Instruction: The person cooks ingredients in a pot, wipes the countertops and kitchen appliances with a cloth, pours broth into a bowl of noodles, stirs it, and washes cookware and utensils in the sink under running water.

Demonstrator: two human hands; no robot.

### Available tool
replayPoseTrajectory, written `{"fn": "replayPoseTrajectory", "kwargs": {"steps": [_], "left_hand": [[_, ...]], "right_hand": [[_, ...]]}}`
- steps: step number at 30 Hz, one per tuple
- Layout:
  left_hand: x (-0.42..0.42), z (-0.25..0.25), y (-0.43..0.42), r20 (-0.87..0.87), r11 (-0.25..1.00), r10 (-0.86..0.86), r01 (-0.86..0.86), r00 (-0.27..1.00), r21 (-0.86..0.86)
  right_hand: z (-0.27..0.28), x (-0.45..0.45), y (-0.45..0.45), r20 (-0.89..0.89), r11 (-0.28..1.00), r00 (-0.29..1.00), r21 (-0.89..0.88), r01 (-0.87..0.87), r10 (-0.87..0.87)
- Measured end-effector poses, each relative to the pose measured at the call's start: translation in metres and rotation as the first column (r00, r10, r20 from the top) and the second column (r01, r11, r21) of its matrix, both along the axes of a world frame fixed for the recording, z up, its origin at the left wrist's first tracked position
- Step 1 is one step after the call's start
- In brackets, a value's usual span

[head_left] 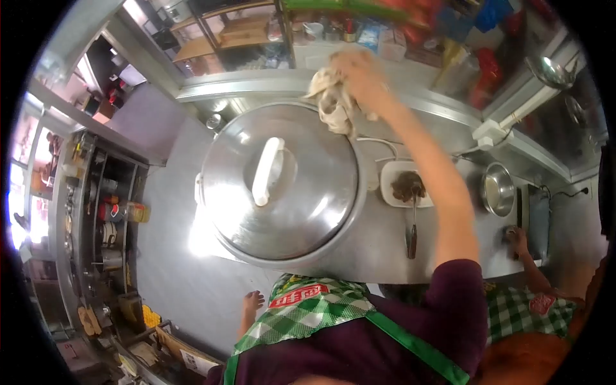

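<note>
My right hand [360,74] reaches far forward, its fingers wrapped round a crumpled whitish cloth [335,102]. Part of the cloth hangs beside the far right rim of a large round metal pot, whose domed lid [231,186] has a white handle [267,170]. Low by my left side, my left hand [253,300] hangs apart from the counter, fingers loosely parted and nothing visible in it. Beneath my right forearm stands a white dish [389,186] of brown food, with a dark-handled spoon [412,237] resting in it.
A metal bowl [498,189] stands farther right on the steel counter [378,256]. Beside it a co-worker's hand [518,242] touches a small dark object. A window ledge [256,83] borders the counter's far side. Shelves with jars [109,212] stand at left.
</note>
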State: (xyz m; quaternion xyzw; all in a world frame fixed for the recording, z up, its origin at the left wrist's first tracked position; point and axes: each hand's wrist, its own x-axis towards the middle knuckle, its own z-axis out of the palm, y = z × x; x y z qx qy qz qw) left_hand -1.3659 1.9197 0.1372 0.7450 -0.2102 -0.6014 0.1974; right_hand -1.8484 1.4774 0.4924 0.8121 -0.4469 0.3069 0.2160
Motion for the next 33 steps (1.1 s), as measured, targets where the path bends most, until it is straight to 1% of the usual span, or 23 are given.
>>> {"fn": "replayPoseTrajectory", "kwargs": {"steps": [1,3,4,5,8,9,11,13,15,16,18,19,20,21,23,24,26,27,29,30,31,32,33], "left_hand": [[0.000,-0.001,0.003,-0.047,0.995,0.090,-0.089,0.995,0.038],[0.001,-0.011,0.020,0.034,0.991,-0.049,0.053,0.998,-0.124],[0.003,-0.014,0.025,0.037,0.991,-0.042,0.047,0.998,-0.128],[0.004,-0.018,0.029,0.041,0.990,-0.035,0.040,0.999,-0.132],[0.006,-0.021,0.030,-0.001,0.995,0.080,-0.080,0.997,-0.051],[0.005,-0.022,0.031,-0.022,0.991,0.135,-0.135,0.991,-0.003],[0.001,-0.022,0.041,-0.052,0.965,0.245,-0.239,0.968,0.106],[0.009,-0.033,0.049,0.028,0.945,0.284,-0.285,0.958,0.163],[0.008,-0.039,0.056,0.052,0.931,0.312,-0.316,0.949,0.182],[0.012,-0.037,0.060,0.047,0.933,0.312,-0.316,0.949,0.175],[0.023,-0.042,0.049,0.018,0.960,0.265,-0.266,0.964,0.091],[0.031,-0.052,0.051,0.001,0.976,0.216,-0.216,0.976,0.035],[0.041,-0.065,0.054,-0.013,0.986,0.165,-0.165,0.986,-0.020],[0.052,-0.076,0.056,-0.022,0.991,0.110,-0.112,0.994,-0.074],[0.067,-0.082,0.053,-0.028,0.983,-0.003,-0.003,1.000,-0.185],[0.071,-0.082,0.045,-0.046,0.988,0.068,-0.073,0.997,-0.134],[0.055,-0.041,0.013,-0.046,0.960,0.277,-0.274,0.960,0.061],[0.047,-0.021,-0.001,-0.037,0.950,0.307,-0.304,0.951,0.070],[0.034,0.004,-0.024,-0.038,0.956,0.293,-0.292,0.955,0.015],[0.030,0.009,-0.034,-0.045,0.961,0.273,-0.275,0.961,-0.030],[0.028,0.013,-0.030,-0.053,0.964,0.252,-0.255,0.966,-0.069],[0.028,0.015,-0.028,-0.044,0.967,0.251,-0.252,0.967,-0.041],[0.028,0.014,-0.031,-0.041,0.966,0.255,-0.256,0.966,-0.025]], "right_hand": [[0.033,0.007,0.003,-0.010,0.983,1.000,-0.184,0.002,-0.004],[0.090,0.012,-0.010,-0.019,0.917,0.999,-0.398,0.035,-0.046],[0.085,0.001,-0.047,-0.032,0.847,0.875,-0.273,0.457,-0.482],[0.139,0.033,0.003,-0.013,0.818,0.996,-0.571,0.064,-0.087],[0.083,0.025,-0.058,-0.145,0.918,0.966,-0.369,0.146,-0.212],[0.072,0.036,-0.045,-0.187,0.889,0.976,-0.457,0.014,-0.111],[-0.025,0.016,-0.076,-0.381,0.967,0.901,-0.054,-0.248,0.210],[-0.110,-0.018,-0.114,-0.457,0.980,0.868,0.099,-0.170,0.197],[-0.110,-0.019,-0.111,-0.411,0.933,0.858,0.309,-0.187,0.308],[-0.075,-0.010,-0.081,-0.303,0.866,0.866,0.436,-0.245,0.398],[-0.002,0.000,-0.077,-0.532,0.955,0.795,0.212,-0.208,0.291],[0.018,0.001,-0.093,-0.764,0.973,0.645,-0.141,-0.181,0.010],[0.039,0.002,-0.108,-0.807,0.838,0.483,-0.492,-0.236,-0.338],[0.062,0.011,-0.110,-0.773,0.850,0.526,-0.501,-0.164,-0.354],[0.091,0.045,-0.103,-0.595,0.892,0.755,-0.452,-0.029,-0.277],[0.094,0.062,-0.101,-0.539,0.895,0.804,-0.445,-0.020,-0.250],[0.073,0.088,-0.104,-0.561,0.898,0.801,-0.434,-0.069,-0.209],[0.054,0.098,-0.109,-0.644,0.897,0.735,-0.428,-0.114,-0.213],[0.015,0.106,-0.110,-0.799,0.951,0.587,-0.269,-0.151,-0.132],[0.007,0.106,-0.096,-0.606,0.993,0.789,0.116,-0.036,0.099],[0.000,0.106,-0.082,-0.250,0.901,0.953,0.432,-0.047,0.170],[-0.002,0.104,-0.064,0.113,0.696,0.987,0.700,-0.159,0.112],[0.006,0.087,-0.046,0.149,0.716,0.986,0.682,-0.152,0.068]]}}
